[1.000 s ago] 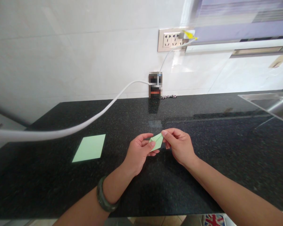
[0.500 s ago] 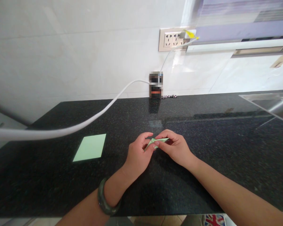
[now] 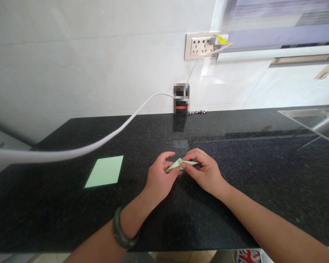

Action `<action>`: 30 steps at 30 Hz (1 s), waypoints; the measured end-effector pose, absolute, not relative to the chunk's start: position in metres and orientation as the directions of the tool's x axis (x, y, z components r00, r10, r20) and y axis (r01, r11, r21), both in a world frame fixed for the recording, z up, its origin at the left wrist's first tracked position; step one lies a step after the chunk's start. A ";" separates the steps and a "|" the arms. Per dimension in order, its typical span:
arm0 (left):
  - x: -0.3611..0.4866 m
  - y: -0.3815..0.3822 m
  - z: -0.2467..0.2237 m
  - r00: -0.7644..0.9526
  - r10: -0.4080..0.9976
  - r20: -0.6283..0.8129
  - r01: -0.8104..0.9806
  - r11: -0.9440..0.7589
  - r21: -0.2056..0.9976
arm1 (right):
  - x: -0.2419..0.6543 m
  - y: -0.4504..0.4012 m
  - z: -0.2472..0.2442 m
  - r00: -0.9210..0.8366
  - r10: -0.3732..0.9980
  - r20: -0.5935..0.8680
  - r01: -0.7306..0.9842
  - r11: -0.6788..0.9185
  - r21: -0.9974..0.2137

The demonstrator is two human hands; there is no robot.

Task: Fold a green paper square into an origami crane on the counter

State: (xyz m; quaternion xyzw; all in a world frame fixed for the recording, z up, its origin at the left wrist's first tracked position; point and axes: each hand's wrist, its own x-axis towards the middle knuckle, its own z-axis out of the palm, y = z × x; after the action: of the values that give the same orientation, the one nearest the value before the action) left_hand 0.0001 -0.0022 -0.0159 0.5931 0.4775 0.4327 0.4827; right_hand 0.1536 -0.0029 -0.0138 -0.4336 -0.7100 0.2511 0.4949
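Observation:
A small folded piece of light green paper (image 3: 176, 164) is held between both hands, above the dark countertop. My left hand (image 3: 161, 175) pinches its left part between thumb and fingers, with the index finger raised and curved over. The right part is gripped by my right hand (image 3: 204, 170), its thumb pressing near the paper's middle. Pointed ends show to the left and right, and a raised fold stands in the centre. Fingers hide some of the paper. Off to the left, a flat light green sheet (image 3: 105, 171) lies on the counter.
The black speckled countertop (image 3: 71, 215) meets a white tiled wall. A pixelated upright object (image 3: 181, 99) leans there, with a white cable (image 3: 112, 137) running left across the view. A wall socket (image 3: 200, 45) is above; a steel sink (image 3: 320, 122) lies at the right.
My left hand has shifted slightly left and my fingers have moved a little on the paper. The folded paper's central fold now stands up more and shows more plainly.

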 end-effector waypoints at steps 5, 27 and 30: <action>0.002 -0.001 -0.007 0.216 0.971 -0.107 -0.081 0.127 0.989 | 0.150 -0.003 -0.020 -0.077 0.945 0.318 0.279 0.327 -0.903; 0.009 -0.006 -0.011 0.274 0.956 -0.105 -0.156 0.152 0.976 | 0.148 -0.002 -0.019 -0.072 0.858 0.508 0.306 0.504 -0.808; 0.009 -0.006 -0.011 0.291 0.953 -0.085 -0.126 0.126 0.984 | 0.150 -0.001 -0.020 -0.101 0.840 0.534 0.310 0.536 -0.785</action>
State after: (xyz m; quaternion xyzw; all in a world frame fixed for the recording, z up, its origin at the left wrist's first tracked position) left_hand 0.0085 -0.0065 -0.0111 0.5018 0.4119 0.4300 0.6273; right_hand 0.1500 -0.0006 -0.0196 -0.4116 -0.6985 0.2500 0.5293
